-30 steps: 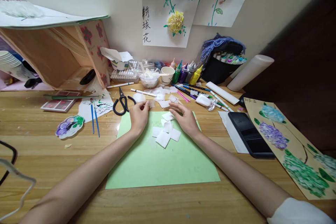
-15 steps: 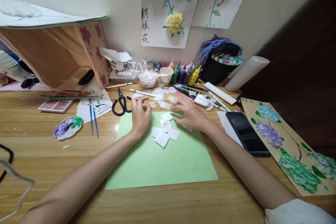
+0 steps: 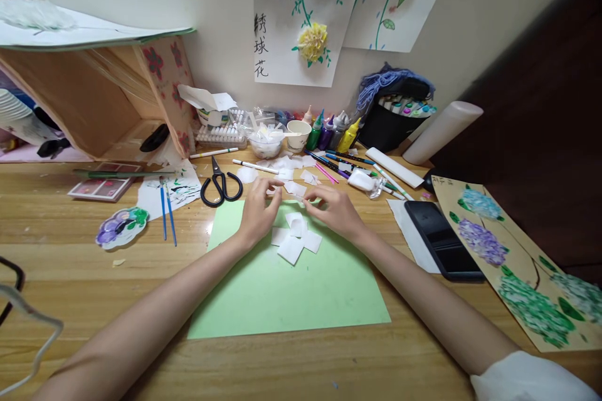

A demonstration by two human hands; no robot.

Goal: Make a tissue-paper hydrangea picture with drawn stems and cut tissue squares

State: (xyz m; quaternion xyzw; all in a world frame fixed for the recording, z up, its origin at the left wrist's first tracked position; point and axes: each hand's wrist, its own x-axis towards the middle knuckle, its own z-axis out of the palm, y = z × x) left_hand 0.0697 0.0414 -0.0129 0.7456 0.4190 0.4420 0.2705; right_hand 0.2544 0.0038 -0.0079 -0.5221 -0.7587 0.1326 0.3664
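On the green paper sheet (image 3: 291, 301) lies a small overlapping cluster of white paper squares (image 3: 290, 250). Just left of and beyond the cluster is my left hand (image 3: 259, 213), its fingers curved with thumb and forefinger apart, holding nothing I can see. Across from it, my right hand (image 3: 335, 212) pinches the edge of a white paper square at the sheet's far edge. That square shows only in part, against loose squares behind it. Black-handled scissors (image 3: 220, 185) lie behind and left of my left hand.
Behind the hands are loose paper scraps, pens, a paper cup (image 3: 299, 136) and paint bottles (image 3: 348, 135). A paint palette (image 3: 121, 229) and brushes (image 3: 168, 216) lie left. A phone (image 3: 442, 241) and flower picture (image 3: 510, 263) are right.
A white square near my right fingertips has left the far part of the sheet. My left hand has shifted slightly right and nearer, uncovering the scissors' handle. My right hand has moved slightly.
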